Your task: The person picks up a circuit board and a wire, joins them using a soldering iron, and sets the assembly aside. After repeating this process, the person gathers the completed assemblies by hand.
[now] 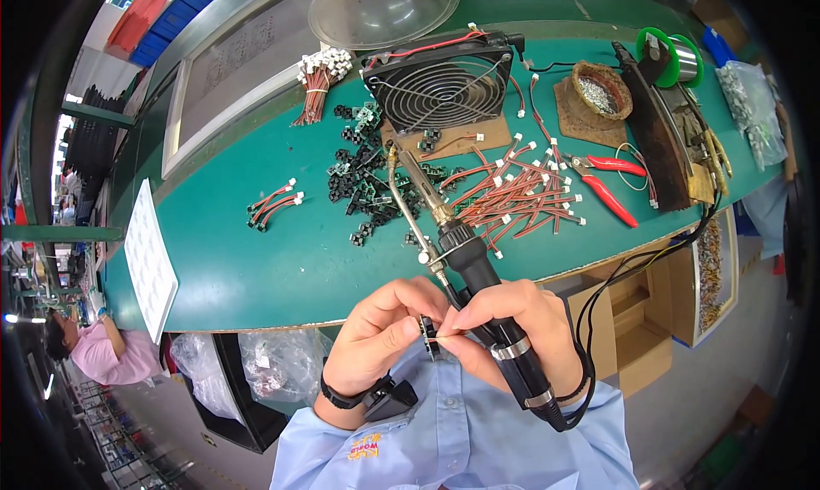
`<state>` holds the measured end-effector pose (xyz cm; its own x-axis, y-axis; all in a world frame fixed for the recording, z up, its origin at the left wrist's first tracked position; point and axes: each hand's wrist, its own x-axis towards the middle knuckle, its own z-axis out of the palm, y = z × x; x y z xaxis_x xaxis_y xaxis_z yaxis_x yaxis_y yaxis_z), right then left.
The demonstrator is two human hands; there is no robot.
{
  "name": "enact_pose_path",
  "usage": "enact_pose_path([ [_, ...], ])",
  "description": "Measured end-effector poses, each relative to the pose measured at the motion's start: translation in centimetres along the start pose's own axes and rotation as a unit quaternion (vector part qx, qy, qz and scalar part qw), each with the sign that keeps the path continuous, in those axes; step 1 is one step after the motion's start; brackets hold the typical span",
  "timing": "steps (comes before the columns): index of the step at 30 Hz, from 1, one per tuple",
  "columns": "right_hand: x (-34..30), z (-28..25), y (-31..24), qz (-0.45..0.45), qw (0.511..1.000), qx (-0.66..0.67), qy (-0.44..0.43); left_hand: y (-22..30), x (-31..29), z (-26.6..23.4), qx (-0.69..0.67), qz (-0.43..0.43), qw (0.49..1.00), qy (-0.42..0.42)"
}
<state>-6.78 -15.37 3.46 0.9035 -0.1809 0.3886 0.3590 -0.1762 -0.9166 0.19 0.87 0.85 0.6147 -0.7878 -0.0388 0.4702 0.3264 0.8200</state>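
Close to my chest, my left hand (373, 336) pinches a small black circuit part (428, 333) between thumb and fingers. My right hand (531, 319) is wrapped round a soldering iron (467, 253) with a metal feed tube (401, 201) along its side; the tip points away over the bench. The right thumb and forefinger also close at the small part, where a thin wire end shows; its far run is hidden. Beyond the tip lies a heap of black and green circuit parts (363, 178). To its right spreads a pile of red and brown wires with white plugs (521, 191).
A black fan (440, 89) stands at the back. Red-handled cutters (608, 198), a bowl of solder bits (600, 90) and a green solder spool (686, 61) are on the right. Finished-looking wired parts (273, 205) and a white sheet (149, 264) lie left. A person (107, 353) sits far left.
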Motion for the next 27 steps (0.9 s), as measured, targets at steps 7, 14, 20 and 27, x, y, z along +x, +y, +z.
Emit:
enact_pose_path([
  [7,-0.2,-0.3,0.5,0.011,1.0,-0.015,0.003,1.1,-0.2,0.1,0.051,0.018,0.999,-0.002],
  [14,-1.0,0.0,1.0,0.003,0.998,-0.065,0.023,1.1,-0.1,1.3,0.048,0.024,0.996,0.07],
  [20,-2.9,-1.6,1.5,-0.059,0.977,-0.195,0.058,0.5,0.4,0.0,0.058,0.046,0.983,0.167],
  [27,-5.1,-2.4,1.6,-0.073,0.972,-0.225,0.002,0.0,0.5,-0.8,0.11,0.105,0.963,0.222],
])
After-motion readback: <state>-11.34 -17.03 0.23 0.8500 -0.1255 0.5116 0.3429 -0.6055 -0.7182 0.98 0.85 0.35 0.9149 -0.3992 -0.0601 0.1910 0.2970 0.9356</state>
